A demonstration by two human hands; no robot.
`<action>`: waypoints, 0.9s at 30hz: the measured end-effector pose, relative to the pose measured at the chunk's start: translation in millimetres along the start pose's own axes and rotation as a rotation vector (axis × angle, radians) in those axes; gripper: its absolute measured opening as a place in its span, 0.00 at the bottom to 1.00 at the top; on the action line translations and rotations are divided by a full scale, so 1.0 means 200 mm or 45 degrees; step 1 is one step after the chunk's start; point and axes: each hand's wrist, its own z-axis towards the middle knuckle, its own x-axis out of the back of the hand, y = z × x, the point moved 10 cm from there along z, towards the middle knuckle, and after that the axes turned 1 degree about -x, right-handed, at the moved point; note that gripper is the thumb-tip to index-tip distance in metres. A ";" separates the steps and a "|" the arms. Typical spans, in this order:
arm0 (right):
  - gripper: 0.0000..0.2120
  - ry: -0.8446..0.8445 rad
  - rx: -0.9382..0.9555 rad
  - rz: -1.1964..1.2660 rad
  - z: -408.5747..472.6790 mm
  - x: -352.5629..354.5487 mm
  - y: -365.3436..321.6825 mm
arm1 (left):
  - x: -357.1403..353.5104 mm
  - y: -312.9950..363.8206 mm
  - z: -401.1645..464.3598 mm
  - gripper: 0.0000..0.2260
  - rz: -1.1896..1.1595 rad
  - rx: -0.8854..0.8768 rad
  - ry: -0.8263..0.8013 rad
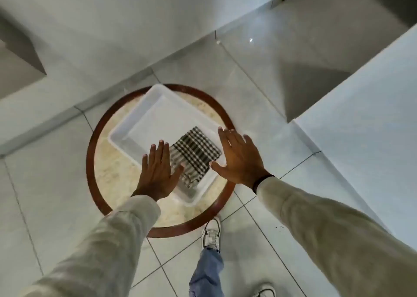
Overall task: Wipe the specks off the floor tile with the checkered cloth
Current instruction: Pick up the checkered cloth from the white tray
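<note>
A folded black-and-white checkered cloth point(194, 154) lies in the near right part of a white rectangular tray point(144, 113). The tray rests on a small round table point(108, 161) with a speckled cream top and a brown rim. My left hand point(158, 172) hovers flat over the tray's near left edge, fingers spread, just left of the cloth. Held open and flat over the tray's right edge, my right hand point(239, 159) is beside the cloth. Neither hand holds anything. A few dark specks point(278, 227) dot the floor tile at the right, under my right sleeve.
Glossy white floor tiles point(259, 107) surround the table. My leg in blue jeans and a white sneaker point(212, 232) stand just below the table's rim; a second shoe point(265, 291) shows at the bottom. A white wall point(372, 138) rises at the right, grey blocks at the left.
</note>
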 end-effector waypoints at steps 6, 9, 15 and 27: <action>0.39 -0.189 -0.097 0.207 0.45 -0.43 -0.11 | -0.22 -0.16 0.38 0.28 -0.507 0.432 0.013; 0.36 -0.192 -0.219 0.225 0.57 -0.53 -0.10 | -0.36 -0.20 0.40 0.29 -0.758 0.814 0.056; 0.18 -0.299 -0.459 0.583 0.62 -0.68 -0.04 | -0.56 -0.26 0.37 0.25 -1.535 1.293 0.271; 0.37 -0.341 -0.682 1.518 -0.09 -0.22 0.18 | -0.14 0.42 -0.03 0.13 -1.530 0.376 0.092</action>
